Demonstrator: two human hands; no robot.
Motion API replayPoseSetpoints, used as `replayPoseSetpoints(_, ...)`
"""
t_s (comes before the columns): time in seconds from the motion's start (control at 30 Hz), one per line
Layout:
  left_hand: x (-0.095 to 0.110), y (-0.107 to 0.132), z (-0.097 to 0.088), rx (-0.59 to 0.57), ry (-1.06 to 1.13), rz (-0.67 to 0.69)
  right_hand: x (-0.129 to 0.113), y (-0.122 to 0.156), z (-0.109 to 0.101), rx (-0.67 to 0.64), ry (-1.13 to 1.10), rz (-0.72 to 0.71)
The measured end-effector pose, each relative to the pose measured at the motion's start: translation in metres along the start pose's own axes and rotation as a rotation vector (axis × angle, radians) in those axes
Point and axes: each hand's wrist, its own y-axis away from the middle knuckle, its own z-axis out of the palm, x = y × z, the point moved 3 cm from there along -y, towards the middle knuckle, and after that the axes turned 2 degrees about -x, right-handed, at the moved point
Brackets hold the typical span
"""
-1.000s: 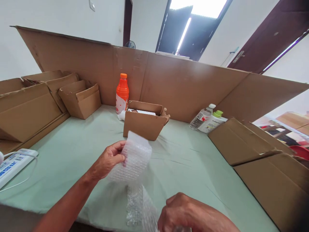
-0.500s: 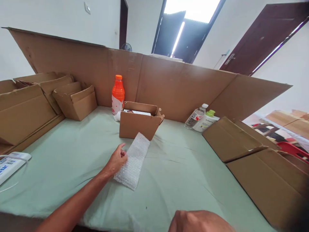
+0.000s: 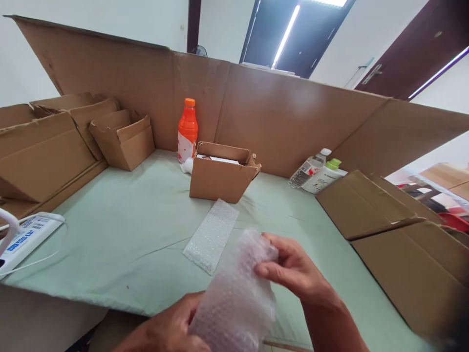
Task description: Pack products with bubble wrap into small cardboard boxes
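Observation:
Close in front of me, above the table's near edge, is a sheet or bag of bubble wrap (image 3: 234, 298), somewhat blurred. My right hand (image 3: 289, 266) pinches its upper right corner between thumb and fingers. At its lower left side my left hand (image 3: 176, 325) grips the edge, with some fingers hidden behind the wrap. A second, flat piece of bubble wrap (image 3: 212, 237) lies on the green cloth just beyond. Behind that piece stands a small open cardboard box (image 3: 220, 181) with something white inside.
An orange bottle (image 3: 188, 129) stands behind the box. At right lean a clear bottle (image 3: 308, 168) and a white bottle with green cap (image 3: 324, 177). Cardboard boxes (image 3: 51, 151) line the left, more boxes (image 3: 410, 264) the right. A power strip (image 3: 32, 237) lies at left.
My left hand has left the flat bubble wrap and come back toward me. Another bubble wrap piece is now in both hands, and my right hand has risen into fuller view.

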Motion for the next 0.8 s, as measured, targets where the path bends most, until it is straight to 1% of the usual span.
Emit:
replayPoseSetpoints(0.03, -0.002, 0.002, 0.002, 0.031, -0.013, -0.016, 0.006, -0.005, -0.005, 0.062, 0.034, 0.020)
replayPoseSetpoints(0.1, -0.004, 0.006, 0.000, 0.115, -0.027, 0.018, 0.021, -0.018, -0.009, 0.146, 0.129, 0.042)
replayPoseSetpoints(0.17, -0.009, 0.012, -0.013, 0.275, 0.008, 0.064, 0.037, -0.032, -0.007, 0.208, 0.238, 0.051)
replayPoseSetpoints(0.23, -0.018, 0.019, -0.027, 0.442, 0.024, 0.096, 0.054, -0.047, -0.001, 0.250, 0.365, 0.062)
replayPoseSetpoints(0.27, -0.022, 0.023, -0.034, 0.505, 0.014, 0.106, 0.062, -0.054, 0.003, 0.259, 0.432, 0.075)
replayPoseSetpoints(0.33, -0.027, 0.030, -0.043, 0.571, -0.023, 0.114, 0.077, -0.066, 0.012, 0.260, 0.576, 0.114)
replayPoseSetpoints(0.43, -0.026, 0.039, -0.051, 0.564, -0.065, 0.087, 0.095, -0.078, 0.023, 0.236, 0.796, 0.170)
replayPoseSetpoints(0.53, -0.020, 0.045, -0.056, 0.555, -0.122, 0.014, 0.104, -0.080, 0.029, 0.232, 0.905, 0.173)
replayPoseSetpoints(0.63, -0.023, 0.052, -0.062, 0.558, -0.186, -0.080, 0.101, -0.075, 0.033, 0.293, 0.989, 0.068)
replayPoseSetpoints(0.67, -0.025, 0.055, -0.063, 0.547, -0.178, -0.111, 0.100, -0.072, 0.036, 0.287, 1.001, 0.024)
replayPoseSetpoints(0.73, -0.028, 0.060, -0.062, 0.525, -0.116, -0.152, 0.101, -0.070, 0.046, 0.181, 0.985, -0.042)
replayPoseSetpoints(0.8, -0.023, 0.063, -0.059, 0.531, -0.054, -0.158, 0.107, -0.070, 0.058, 0.040, 0.940, -0.056)
